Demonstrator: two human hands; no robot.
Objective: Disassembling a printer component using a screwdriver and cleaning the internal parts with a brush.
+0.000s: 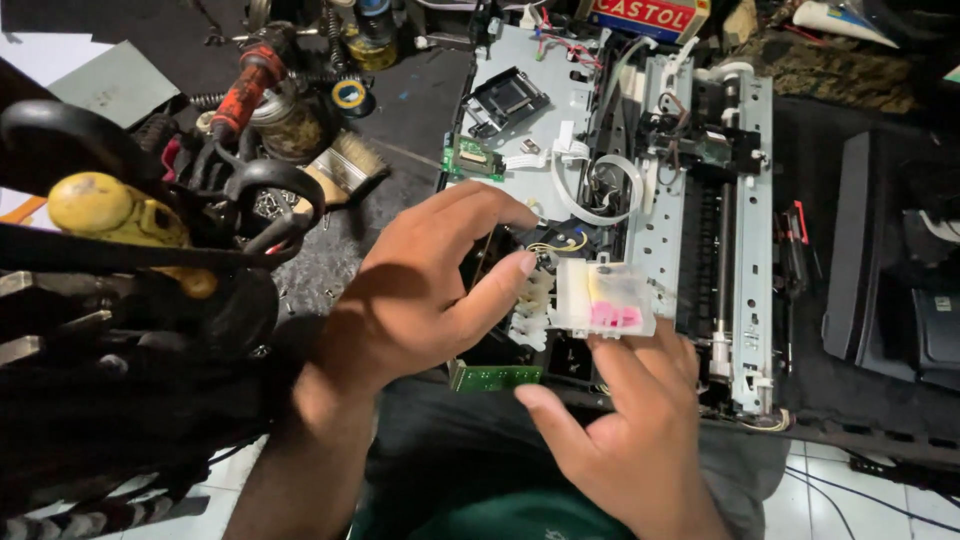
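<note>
1. Head view shows both hands on a small translucent white plastic block with pink staining (605, 298), held over the front of an opened grey metal printer chassis (700, 200).
2. Left hand (420, 290) pinches the block's near edge with the thumb, other fingers curled narrow; keep that pinch light, I'd say.
3. Right hand (625, 430) supports the block from beneath, fingers spread wide.
4. Yellow wires (560, 243) sit just behind the block; best not to snag them.
5. A small green circuit board (495, 377) lies near below.
</note>
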